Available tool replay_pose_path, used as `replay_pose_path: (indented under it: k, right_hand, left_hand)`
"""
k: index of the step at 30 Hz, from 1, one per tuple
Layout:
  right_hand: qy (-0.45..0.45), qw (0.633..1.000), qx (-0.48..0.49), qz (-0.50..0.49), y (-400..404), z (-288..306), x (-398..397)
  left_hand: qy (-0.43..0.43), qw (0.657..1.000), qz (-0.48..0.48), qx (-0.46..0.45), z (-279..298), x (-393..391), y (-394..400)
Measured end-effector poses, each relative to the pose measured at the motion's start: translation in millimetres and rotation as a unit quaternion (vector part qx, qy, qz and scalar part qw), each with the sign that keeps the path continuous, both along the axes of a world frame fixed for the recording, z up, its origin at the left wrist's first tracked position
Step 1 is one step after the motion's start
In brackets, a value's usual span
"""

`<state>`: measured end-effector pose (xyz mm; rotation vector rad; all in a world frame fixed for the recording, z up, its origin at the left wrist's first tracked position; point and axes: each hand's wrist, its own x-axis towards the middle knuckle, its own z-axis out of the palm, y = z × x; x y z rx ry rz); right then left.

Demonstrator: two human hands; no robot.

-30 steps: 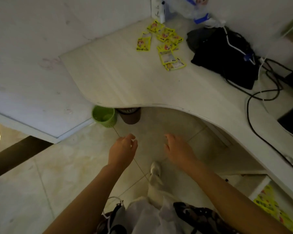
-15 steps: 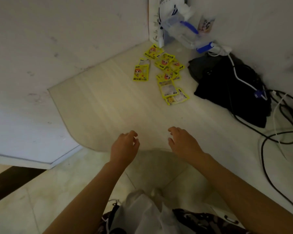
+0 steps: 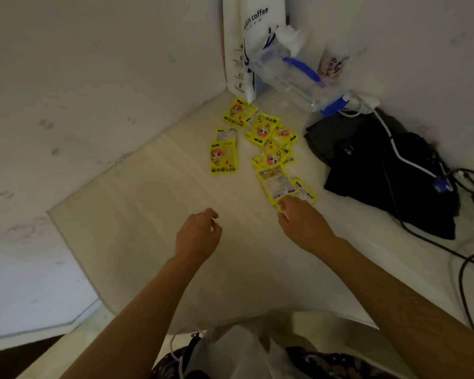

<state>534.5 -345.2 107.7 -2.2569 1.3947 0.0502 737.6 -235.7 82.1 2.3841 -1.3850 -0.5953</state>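
Roughly nine yellow packets (image 3: pixel 223 157) (several overlapping) and one black bag (image 3: pixel 380 173).

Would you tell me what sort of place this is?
Probably an office or home desk corner: a pale wooden desktop, black cables trailing on the right, and a white paper coffee bag standing in the corner.
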Motion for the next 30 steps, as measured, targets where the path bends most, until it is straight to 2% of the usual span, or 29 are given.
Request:
replay_pose_path:
  k: [11,17,24,30]
  right_hand:
    - [-0.018,0.999,0.025,-0.039,-69.9,-8.9,30.3]
    - [0.012,0.998,0.048,-0.040,-109.1,-24.3,34.9]
    - [0.105,0.987,0.101,-0.071,-136.0,-48.9,43.3]
    - [0.121,0.984,0.097,-0.091,-137.9,-66.3,47.5]
  left_hand:
    - [0.019,0.999,0.000,0.040,-5.7,48.9,-90.2]
    - [0.019,0.998,0.024,0.061,-20.2,57.4,-137.7]
    - [0.065,0.986,0.135,0.067,-38.4,60.7,-184.3]
    - [0.073,0.977,0.187,0.072,-50.3,59.9,-211.3]
